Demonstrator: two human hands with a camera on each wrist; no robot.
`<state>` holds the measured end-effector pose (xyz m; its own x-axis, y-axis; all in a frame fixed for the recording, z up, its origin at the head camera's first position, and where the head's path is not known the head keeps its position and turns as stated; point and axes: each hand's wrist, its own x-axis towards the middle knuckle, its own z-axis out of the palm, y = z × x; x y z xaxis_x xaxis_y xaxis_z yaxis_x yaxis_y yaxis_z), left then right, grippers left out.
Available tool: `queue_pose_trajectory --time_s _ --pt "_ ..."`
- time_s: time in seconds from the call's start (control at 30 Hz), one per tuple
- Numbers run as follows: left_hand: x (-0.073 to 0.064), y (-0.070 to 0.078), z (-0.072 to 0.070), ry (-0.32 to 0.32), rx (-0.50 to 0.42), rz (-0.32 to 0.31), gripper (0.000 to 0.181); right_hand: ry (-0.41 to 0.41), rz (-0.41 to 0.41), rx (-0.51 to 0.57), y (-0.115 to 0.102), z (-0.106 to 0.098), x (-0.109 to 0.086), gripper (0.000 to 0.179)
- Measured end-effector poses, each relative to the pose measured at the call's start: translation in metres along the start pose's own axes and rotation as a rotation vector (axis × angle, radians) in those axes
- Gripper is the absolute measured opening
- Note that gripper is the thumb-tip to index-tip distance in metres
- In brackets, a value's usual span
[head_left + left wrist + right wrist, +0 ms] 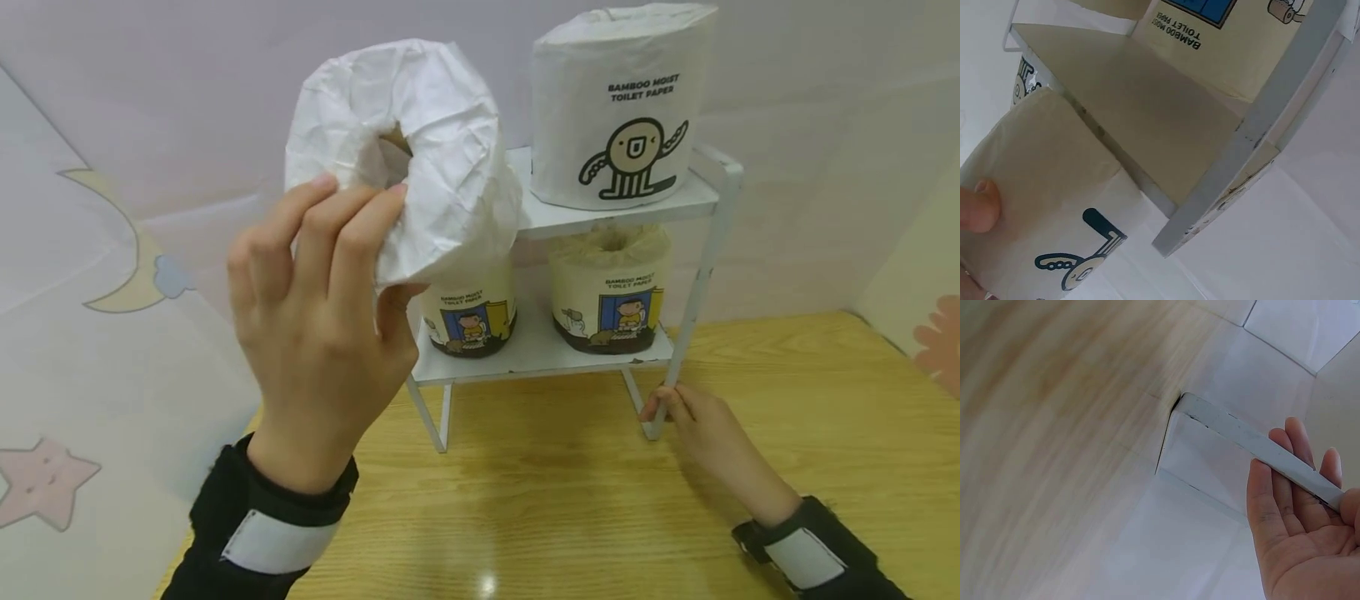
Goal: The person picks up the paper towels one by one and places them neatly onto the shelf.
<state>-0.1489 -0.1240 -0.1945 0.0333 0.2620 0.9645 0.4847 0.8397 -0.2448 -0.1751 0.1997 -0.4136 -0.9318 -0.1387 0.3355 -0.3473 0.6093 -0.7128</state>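
My left hand (315,292) grips a white paper-wrapped toilet roll (450,158), fingers over its top by the core hole. It is raised at the left end of a small white two-tier rack (495,364) and hides part of it. In the left wrist view my thumb presses the side of the toilet roll (1054,169), near a printed figure. Low on the right, my right hand (701,421) holds the rack's front leg; the right wrist view shows the fingers and thumb about this flat metal leg (1235,434).
Another white wrapped roll (566,125) stands at the right of the upper shelf. Below it, on the lower shelf, are two cream rolls, one at left (468,321) and one at right (611,292). The rack stands on a wooden table (540,500) before a pale wall.
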Motion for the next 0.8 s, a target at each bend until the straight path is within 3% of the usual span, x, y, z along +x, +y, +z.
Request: queue_pose_trajectory --time_s 0.27,0.57,0.8 --pt "0.018 -0.003 -0.004 -0.2 -0.047 -0.026 0.048 -0.022 0.035 0.009 0.001 0.0 0.0 0.037" --pt "0.023 -0.02 0.001 -0.279 -0.057 0.006 0.069 -0.01 0.028 0.007 -0.001 -0.001 0.001 0.037" --pt "0.035 -0.032 0.0 -0.366 -0.032 0.046 0.071 -0.028 0.056 0.016 -0.001 0.0 0.001 0.036"
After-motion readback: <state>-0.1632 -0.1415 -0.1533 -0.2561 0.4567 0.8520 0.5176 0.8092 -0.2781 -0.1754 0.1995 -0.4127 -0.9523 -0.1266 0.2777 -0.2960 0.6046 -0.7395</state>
